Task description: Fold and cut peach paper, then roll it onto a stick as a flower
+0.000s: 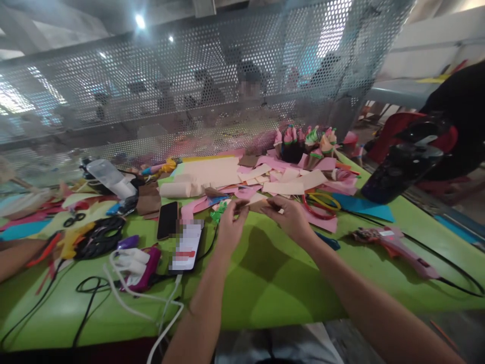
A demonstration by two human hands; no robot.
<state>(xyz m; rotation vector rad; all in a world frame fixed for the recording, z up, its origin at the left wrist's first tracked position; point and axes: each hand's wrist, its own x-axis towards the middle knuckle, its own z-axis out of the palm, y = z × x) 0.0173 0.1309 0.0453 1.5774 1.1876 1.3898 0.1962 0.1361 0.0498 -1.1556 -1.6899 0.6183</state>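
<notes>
Both hands hold a small piece of cream paper (258,203) between them, above the green table. My left hand (232,222) pinches its left end, and my right hand (290,217) grips the right end with thumb and fingers. A small green paper piece (219,211) lies just left of my left hand. Behind the hands are cut cream strips (284,188) and pink paper scraps, heaped together. Yellow-handled scissors (326,200) and a red-handled pair rest beside my right hand. A pink glue gun (401,250) lies farther right on the table.
Two phones (167,221) and a purple power strip (144,270) with white cables sit at left. Pink and green paper cones (306,141) stand at the back. A dark bottle (403,162) is at right. Another person's arm (18,257) reaches in from the left. A perforated metal screen (170,91) stands behind.
</notes>
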